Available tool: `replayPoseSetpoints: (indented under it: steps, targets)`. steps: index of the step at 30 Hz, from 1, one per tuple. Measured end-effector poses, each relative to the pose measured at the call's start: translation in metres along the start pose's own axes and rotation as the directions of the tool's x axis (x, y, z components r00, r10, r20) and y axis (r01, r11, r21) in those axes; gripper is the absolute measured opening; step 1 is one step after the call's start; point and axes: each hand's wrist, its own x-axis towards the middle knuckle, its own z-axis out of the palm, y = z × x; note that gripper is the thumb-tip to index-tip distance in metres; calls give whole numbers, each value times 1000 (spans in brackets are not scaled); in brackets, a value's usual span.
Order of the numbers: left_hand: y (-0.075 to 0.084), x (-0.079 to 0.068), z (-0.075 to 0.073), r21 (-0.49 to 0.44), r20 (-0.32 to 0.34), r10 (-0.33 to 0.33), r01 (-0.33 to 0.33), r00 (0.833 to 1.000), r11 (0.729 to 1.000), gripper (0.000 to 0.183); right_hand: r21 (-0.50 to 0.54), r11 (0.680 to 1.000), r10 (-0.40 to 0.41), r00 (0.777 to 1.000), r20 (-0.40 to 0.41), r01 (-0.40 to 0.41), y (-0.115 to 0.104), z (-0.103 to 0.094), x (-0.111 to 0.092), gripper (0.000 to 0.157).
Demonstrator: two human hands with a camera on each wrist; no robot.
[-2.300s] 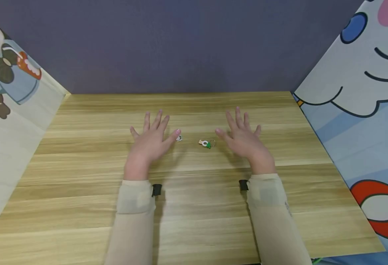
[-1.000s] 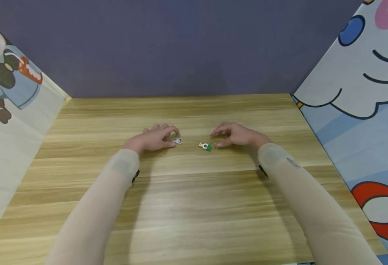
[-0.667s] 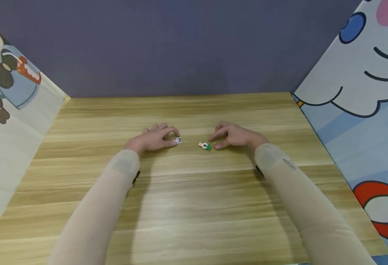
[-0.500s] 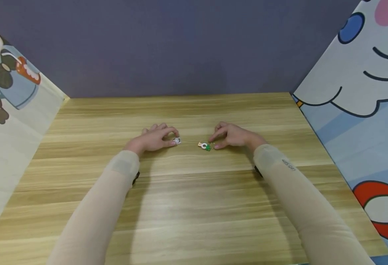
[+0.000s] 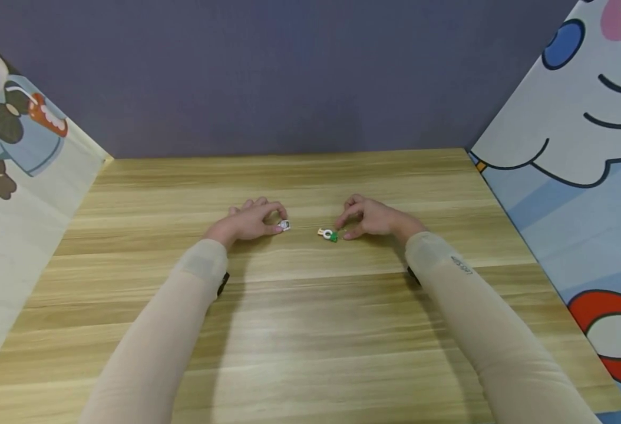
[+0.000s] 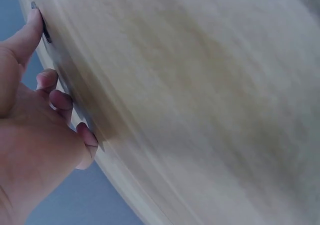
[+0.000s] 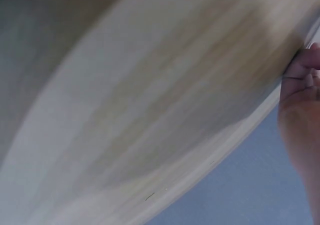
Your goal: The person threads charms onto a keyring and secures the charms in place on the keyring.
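Observation:
My left hand (image 5: pixel 249 221) rests low on the table at the middle, its thumb and index finger pinching a small silver-white piece (image 5: pixel 285 225) with a dark centre. In the left wrist view that silver piece (image 6: pixel 44 24) shows only as a thin dark edge at a fingertip. To its right lies a small keychain (image 5: pixel 327 234) with a white ring, a green part and a yellowish end. The right hand (image 5: pixel 371 217) pinches the keychain's thin metal ring between thumb and index finger; the fingers partly hide that ring. Only part of the right hand (image 7: pixel 302 92) shows in the right wrist view.
The light wooden table (image 5: pixel 310 330) stretches around both hands. A dark grey-blue panel (image 5: pixel 289 76) stands along its far edge. Cartoon-printed panels flank the left side (image 5: pixel 19 235) and the right side (image 5: pixel 570 235).
Both hands have come down from spread, flat poses to the two small things, wrists turning inward. The right thumb and index finger have since closed in on the keychain's ring.

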Motion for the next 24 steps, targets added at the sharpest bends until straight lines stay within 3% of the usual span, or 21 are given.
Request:
replayPoseSetpoints:
  steps: [6, 13, 24]
  targets:
    - [-3, 6, 2, -20, 15, -44, 45, 999, 999, 24, 51, 998, 30, 1000, 6, -30, -1, -2, 1, 21]
    - [0, 4, -1, -18, 22, -31, 31, 999, 999, 27, 45, 999, 27, 1000, -16, -26, 4, -3, 3, 18]
    - [-2, 11, 1, -36, 29, -62, 63, 998, 997, 26, 57, 998, 41, 999, -34, -39, 8, -3, 3, 16]
